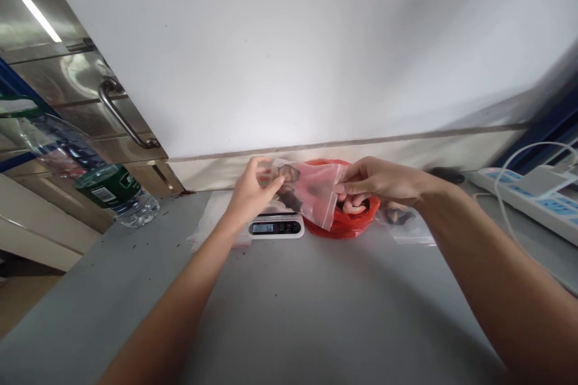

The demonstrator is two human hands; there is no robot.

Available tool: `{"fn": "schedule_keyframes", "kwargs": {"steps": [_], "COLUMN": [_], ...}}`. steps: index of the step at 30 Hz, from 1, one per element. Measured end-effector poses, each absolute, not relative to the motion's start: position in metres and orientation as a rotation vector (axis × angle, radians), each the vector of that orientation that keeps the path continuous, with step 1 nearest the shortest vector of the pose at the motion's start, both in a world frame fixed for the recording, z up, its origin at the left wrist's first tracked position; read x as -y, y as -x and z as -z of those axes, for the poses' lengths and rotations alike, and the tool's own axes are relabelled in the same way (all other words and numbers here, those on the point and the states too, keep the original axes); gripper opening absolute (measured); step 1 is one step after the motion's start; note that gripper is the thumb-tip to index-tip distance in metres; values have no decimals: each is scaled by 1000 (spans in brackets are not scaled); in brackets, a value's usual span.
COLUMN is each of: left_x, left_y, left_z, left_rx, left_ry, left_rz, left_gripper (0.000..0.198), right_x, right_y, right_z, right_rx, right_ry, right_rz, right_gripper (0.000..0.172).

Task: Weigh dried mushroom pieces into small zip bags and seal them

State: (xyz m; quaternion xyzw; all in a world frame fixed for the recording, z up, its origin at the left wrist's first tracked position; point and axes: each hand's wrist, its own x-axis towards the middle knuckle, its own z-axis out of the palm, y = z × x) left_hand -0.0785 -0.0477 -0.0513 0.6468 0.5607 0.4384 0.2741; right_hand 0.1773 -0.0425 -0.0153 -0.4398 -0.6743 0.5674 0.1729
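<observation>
Between my two hands a clear zip-lock bag (316, 189) is held sideways above a small digital scale (276, 227), with brown, dried-looking pieces (289, 187) at its left end. My left hand (255, 186) pinches that filled end between thumb and fingers. At the zip end, my right hand (377, 183) grips the bag's edge with closed fingers. The scale's display shows digits that look like 56. Behind and below the bag sits a red plastic bag (347, 227), its contents mostly hidden.
Flat clear bags (210, 216) lie left of the scale. Another bag with brown pieces (400, 216) rests to the right. A large water bottle (108, 183) stands at the left, a white power strip (537, 195) at the right. A white wall (293, 60) rises behind the grey table (289, 313).
</observation>
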Motion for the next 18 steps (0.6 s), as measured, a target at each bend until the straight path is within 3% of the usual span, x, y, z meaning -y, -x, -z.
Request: {"fn": "schedule_keyframes", "kwargs": {"steps": [3, 5, 7, 10, 18], "left_x": [55, 63, 70, 74, 65], "left_y": [71, 64, 57, 50, 60], "left_z": [48, 45, 43, 44, 45], "left_rx": [-1436, -1232, -1100, -1017, -848], "left_ry": [-1988, -2064, -2064, -2026, -1947], "left_rz": [-1256, -1070, -906, -838, -748], "left_gripper": [27, 20, 26, 25, 28], "right_x": [45, 47, 48, 50, 51], "right_y": [-168, -164, -160, -156, -151], "right_z": [15, 15, 15, 17, 18], "right_rx": [1901, 1887, 1859, 1769, 1730], "right_ry": [1213, 1206, 1196, 1158, 1004], "right_rz": [-1579, -1578, -1602, -1623, -1654], "right_gripper": [53, 46, 36, 25, 28]}}
